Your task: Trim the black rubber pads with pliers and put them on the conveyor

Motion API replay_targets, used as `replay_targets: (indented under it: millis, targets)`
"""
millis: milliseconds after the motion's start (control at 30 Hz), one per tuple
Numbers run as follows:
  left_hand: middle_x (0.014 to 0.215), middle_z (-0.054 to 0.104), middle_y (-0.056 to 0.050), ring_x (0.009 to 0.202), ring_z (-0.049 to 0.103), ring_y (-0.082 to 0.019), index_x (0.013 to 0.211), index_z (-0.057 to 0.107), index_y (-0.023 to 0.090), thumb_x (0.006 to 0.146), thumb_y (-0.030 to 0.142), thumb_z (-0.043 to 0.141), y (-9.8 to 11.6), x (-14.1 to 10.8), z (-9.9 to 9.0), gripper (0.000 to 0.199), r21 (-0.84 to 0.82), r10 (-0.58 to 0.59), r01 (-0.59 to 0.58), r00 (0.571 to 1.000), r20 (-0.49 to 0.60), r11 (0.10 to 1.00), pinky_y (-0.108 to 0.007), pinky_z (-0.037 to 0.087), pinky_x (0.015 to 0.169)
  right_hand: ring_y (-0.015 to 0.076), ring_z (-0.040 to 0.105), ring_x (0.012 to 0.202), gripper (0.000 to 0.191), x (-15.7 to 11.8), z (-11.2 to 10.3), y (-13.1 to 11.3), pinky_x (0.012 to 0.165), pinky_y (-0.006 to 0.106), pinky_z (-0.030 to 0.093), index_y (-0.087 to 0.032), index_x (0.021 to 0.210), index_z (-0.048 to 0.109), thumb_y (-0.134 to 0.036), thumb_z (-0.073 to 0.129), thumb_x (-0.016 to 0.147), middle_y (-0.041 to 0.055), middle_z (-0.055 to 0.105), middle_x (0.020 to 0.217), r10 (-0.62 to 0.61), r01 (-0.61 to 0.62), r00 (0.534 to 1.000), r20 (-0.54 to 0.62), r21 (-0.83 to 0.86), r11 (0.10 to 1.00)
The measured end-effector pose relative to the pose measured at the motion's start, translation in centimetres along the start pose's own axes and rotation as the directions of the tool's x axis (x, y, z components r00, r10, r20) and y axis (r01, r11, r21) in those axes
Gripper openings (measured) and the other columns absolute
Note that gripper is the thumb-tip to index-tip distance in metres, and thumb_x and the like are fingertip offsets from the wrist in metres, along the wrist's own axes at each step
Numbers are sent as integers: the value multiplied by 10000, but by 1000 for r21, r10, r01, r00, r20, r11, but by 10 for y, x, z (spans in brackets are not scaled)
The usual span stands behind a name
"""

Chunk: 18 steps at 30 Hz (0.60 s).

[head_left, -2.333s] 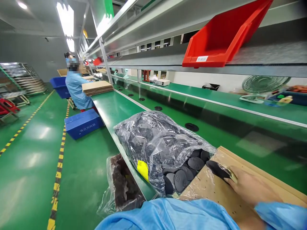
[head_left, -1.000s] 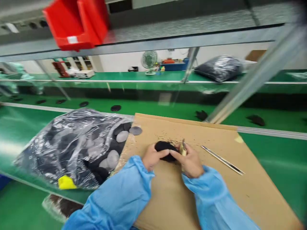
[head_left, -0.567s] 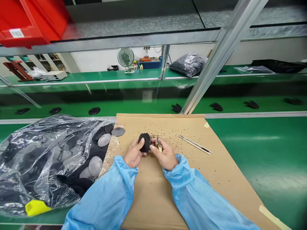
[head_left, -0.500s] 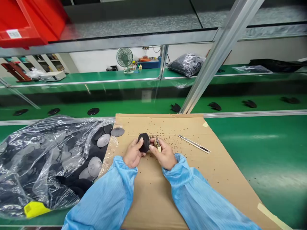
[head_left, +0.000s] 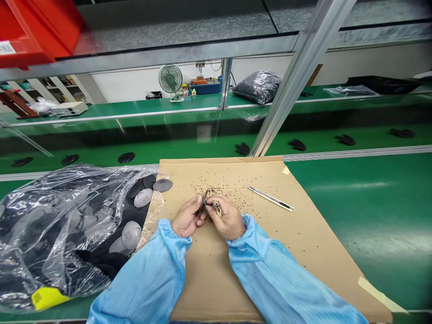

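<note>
My left hand (head_left: 185,218) is closed around the rim of a black oval disc (head_left: 203,201), now tilted nearly edge-on. Against its right side are the fingertips of my right hand (head_left: 228,219). A small brass-coloured metal tool (head_left: 217,208) sits in the curled right fingers; its exact kind is partly hidden by them. Below lies a sheet of brown cardboard (head_left: 219,279), strewn with tiny dark bits (head_left: 216,190) that gather just beyond my hands. Grey oval discs (head_left: 143,198) lie at the cardboard's left edge, by the mouth of a clear plastic bag.
The large clear plastic bag (head_left: 43,225) full of black and grey discs fills the left. A slim white cutter-like tool (head_left: 271,198) lies on the cardboard at right. Black parts (head_left: 126,157) are spaced along the green belt behind. A slanted metal post (head_left: 286,85) rises at back right.
The black disc has turned from facing me to nearly edge-on. My right fingertips have moved in closer against it. The camera view has shifted slightly.
</note>
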State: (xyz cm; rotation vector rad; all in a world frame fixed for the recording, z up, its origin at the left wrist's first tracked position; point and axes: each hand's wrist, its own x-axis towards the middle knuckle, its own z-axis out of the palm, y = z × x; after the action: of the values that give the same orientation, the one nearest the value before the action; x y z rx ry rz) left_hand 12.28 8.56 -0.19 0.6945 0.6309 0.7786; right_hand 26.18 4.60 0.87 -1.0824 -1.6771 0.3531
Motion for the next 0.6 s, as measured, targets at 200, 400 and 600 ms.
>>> replay_targets:
  millis: [200, 400, 600]
  targets:
    - [576, 464, 34, 458, 401, -61, 908, 549, 153, 734, 538, 675, -5, 0, 3, 440, 69, 67, -65, 997, -23, 996, -148, 256, 357, 197, 587, 886, 121, -1, 3, -1, 788, 346, 495, -214, 956, 557, -173, 474, 879, 76, 612, 918, -40, 38, 999, -30, -60, 997]
    - [559, 453, 43, 445, 388, -59, 894, 540, 158, 712, 560, 684, -5, 1, 4, 464, 91, 86, -83, 996, -29, 992, -156, 265, 370, 205, 590, 880, 110, 0, 4, -2, 786, 355, 496, -222, 939, 563, -199, 474, 880, 71, 619, 913, 1, -2, 1000, -26, -59, 998]
    - [571, 497, 18, 470, 452, -81, 831, 558, 143, 701, 545, 700, -7, 4, -3, 447, -38, -15, 15, 1000, 4, 999, -176, 319, 383, 201, 600, 887, 98, 0, 8, -1, 802, 347, 496, -213, 949, 582, -225, 512, 881, 70, 625, 928, 21, -20, 998, -61, 15, 1000]
